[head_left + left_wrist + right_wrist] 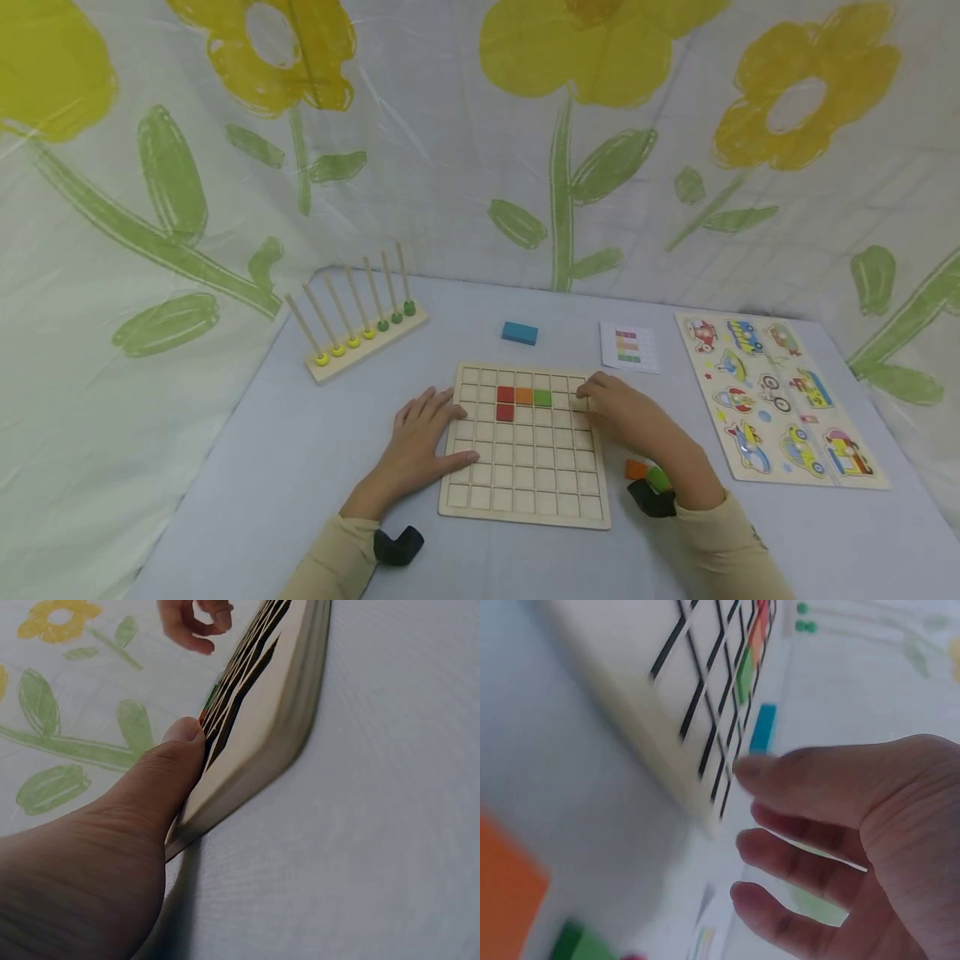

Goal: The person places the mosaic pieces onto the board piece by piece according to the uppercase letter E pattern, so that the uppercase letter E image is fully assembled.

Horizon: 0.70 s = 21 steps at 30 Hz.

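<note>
A wooden grid board lies on the table between the two hands. Near its top sit two red tiles, an orange tile and a green tile. My left hand rests at the board's left side, fingers spread, its thumb lying over the rim. Over the board's upper right edge is my right hand. Its fingers are loosely bent and apart in the right wrist view, with nothing visible between them. Beside the board, partly under the right wrist, lie loose orange and green tiles.
Behind the board lies a blue block, and right of that a card with a coloured grid pattern. A peg stand with yellow and green beads stands at back left. A picture puzzle board lies at right.
</note>
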### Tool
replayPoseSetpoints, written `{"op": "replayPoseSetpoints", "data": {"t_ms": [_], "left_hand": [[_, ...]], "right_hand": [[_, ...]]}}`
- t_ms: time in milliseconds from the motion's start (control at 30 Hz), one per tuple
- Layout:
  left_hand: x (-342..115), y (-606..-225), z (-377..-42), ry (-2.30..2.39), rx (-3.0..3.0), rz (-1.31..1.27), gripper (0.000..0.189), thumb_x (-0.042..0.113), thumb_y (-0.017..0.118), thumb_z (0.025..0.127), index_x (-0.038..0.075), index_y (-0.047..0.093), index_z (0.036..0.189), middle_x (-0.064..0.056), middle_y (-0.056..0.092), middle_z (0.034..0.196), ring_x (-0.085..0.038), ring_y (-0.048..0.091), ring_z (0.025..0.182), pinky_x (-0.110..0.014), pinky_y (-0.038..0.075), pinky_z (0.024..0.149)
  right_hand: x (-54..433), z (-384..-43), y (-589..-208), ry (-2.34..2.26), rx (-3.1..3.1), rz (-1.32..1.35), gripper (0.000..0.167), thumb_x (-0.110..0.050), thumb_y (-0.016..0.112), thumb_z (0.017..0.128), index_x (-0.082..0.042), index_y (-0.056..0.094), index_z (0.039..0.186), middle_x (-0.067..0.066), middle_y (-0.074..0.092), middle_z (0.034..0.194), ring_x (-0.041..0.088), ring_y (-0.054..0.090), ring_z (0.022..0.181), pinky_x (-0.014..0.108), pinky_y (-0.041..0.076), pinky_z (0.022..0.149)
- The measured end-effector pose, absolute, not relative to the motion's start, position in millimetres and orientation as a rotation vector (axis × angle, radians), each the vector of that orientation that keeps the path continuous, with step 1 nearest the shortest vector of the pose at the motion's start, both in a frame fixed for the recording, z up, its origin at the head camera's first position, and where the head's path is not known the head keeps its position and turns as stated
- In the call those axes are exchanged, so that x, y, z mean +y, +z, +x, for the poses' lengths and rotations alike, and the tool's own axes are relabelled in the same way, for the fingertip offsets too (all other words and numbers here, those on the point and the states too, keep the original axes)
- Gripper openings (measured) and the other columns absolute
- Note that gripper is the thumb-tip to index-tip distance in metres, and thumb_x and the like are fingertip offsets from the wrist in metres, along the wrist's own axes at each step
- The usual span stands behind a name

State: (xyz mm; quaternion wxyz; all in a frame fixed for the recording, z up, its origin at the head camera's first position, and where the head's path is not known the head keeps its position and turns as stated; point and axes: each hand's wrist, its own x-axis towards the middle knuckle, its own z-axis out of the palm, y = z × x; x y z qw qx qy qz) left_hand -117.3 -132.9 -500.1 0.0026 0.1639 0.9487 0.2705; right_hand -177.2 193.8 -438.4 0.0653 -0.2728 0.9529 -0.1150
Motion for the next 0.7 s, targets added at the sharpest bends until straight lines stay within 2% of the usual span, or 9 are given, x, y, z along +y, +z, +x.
{"op": "replayPoseSetpoints", "data": {"t_ms": [167,367,700], "left_hand": [[-134.1,-499.9,-116.3,0.852,2.982,0.508,0.059,0.060,0.066,0.080,0.021,0.053,0.123,-0.007,0.034,0.153,-0.033,0.017,0.145,-0.056,0.013,0.112],[-134.0,-500.6,-116.7,0.857,2.981,0.508,0.059,0.060,0.066,0.080,0.021,0.052,0.123,-0.007,0.034,0.153,-0.033,0.017,0.145,-0.056,0.013,0.112],[-133.1,-500.2,-117.1,0.864,2.976,0.520,0.060,0.061,0.065,0.081,0.021,0.052,0.123,-0.007,0.034,0.153,-0.033,0.018,0.145,-0.057,0.013,0.112]], "right_hand": [[227.6,-174.8,-440.6,-0.349,2.929,-0.771,0.025,-0.002,0.062,0.087,-0.007,0.063,0.112,0.008,0.057,0.114,0.021,0.056,0.097,0.039,0.051,0.081],[257.3,-173.2,-442.1,-0.289,2.862,-0.649,0.025,-0.001,0.064,0.086,-0.005,0.064,0.111,0.009,0.059,0.110,0.021,0.056,0.094,0.042,0.051,0.083],[273.5,-169.6,-442.4,-0.373,2.732,-0.441,0.026,-0.002,0.048,0.092,-0.007,0.062,0.113,0.004,0.058,0.109,0.018,0.054,0.091,0.043,0.051,0.085]]}}
